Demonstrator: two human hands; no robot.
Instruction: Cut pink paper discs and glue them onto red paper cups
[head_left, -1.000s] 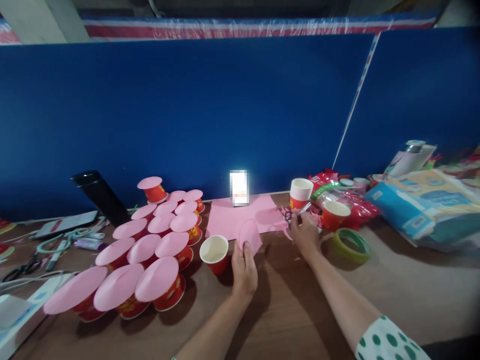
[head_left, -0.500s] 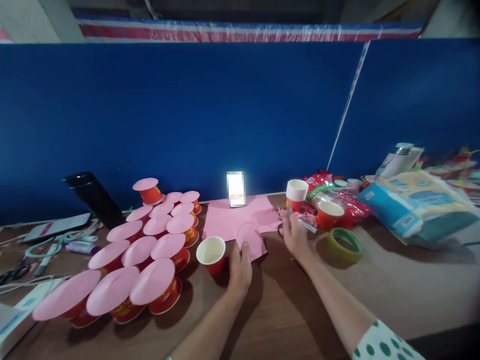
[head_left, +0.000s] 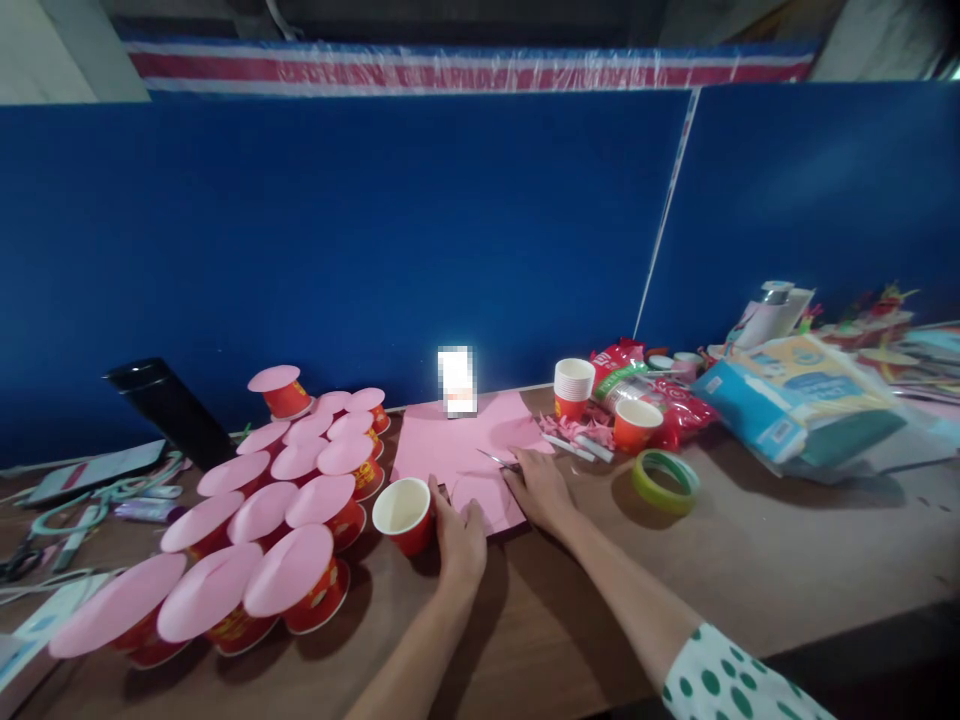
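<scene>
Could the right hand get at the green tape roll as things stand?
Probably yes: nothing seems to stand between the right hand and the green tape roll on the table, though the scissors it holds could hinder a grip.

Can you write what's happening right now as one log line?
left hand: at paper, beside cup | right hand: holds scissors over paper | cup: upright, uncovered

"Could you read any wording in front of you?"

"None: the yellow marks on your red cups [head_left: 368, 478], the print on your red-and-green packet [head_left: 622, 366] and on your blue-and-yellow package [head_left: 802, 395] were too blurred."
</scene>
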